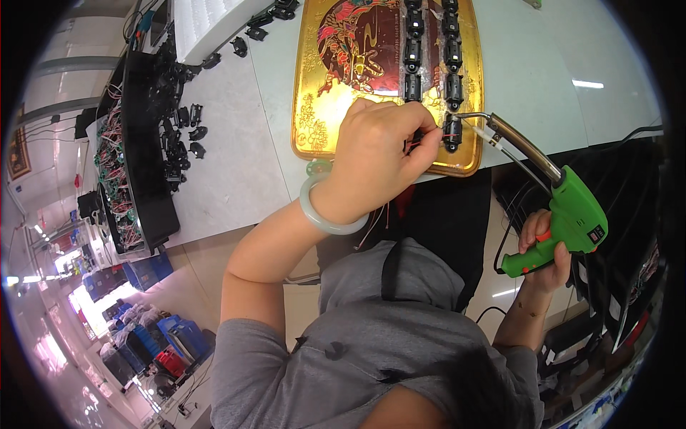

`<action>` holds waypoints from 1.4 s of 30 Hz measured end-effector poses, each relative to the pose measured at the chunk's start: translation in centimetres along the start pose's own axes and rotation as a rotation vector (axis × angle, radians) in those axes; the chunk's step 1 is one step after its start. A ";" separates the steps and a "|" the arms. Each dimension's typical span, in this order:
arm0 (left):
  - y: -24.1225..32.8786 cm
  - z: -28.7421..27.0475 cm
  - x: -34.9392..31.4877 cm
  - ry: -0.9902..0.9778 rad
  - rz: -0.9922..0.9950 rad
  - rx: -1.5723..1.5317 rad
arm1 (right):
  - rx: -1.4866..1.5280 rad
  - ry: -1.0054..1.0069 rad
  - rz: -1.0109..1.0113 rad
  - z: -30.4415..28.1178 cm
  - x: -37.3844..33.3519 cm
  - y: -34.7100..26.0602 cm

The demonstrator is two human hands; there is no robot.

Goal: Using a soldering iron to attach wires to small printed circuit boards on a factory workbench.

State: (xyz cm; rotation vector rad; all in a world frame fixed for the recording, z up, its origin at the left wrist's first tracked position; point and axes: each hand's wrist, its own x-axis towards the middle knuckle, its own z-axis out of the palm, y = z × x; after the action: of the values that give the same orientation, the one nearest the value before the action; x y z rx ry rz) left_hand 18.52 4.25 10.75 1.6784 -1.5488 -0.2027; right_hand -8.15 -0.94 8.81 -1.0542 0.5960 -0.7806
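My right hand [544, 247] is wrapped round the handle of a green soldering gun [577, 207]. The gun's bent metal tip and the thin feed tube beside it meet at a small black housing [452, 132], the nearest in its row. My left hand [382, 154], with a pale bangle at the wrist, reaches over the tray's near edge. Its thumb and forefinger pinch thin red wire [447, 135] against that housing; part of the pinch is hidden. Two rows of black housings [413, 53] lie along a gold tray [312, 121] with a red picture.
Loose black housings [196, 133] lie scattered on the left of the table [229, 171]. A black bin [146, 157] of wired circuit boards stands at the left edge. A white foam box [214, 25] is at the far left. Wires hang over the table's near edge.
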 end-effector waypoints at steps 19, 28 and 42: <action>0.3 -0.5 0.0 -0.062 -0.031 0.030 | 0.078 0.045 0.041 0.0 0.2 0.3; 0.2 -0.4 0.0 -0.059 -0.037 0.022 | 0.025 0.026 0.023 0.4 -0.1 0.2; 0.3 -0.4 0.1 -0.060 -0.027 0.035 | 0.004 0.056 -0.017 0.7 -0.5 0.7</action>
State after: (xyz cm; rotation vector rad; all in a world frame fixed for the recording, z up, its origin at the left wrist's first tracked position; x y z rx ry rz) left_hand 18.55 4.42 11.26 1.7360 -1.5826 -0.2431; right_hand -7.70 0.05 8.43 -1.0378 0.6332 -0.8282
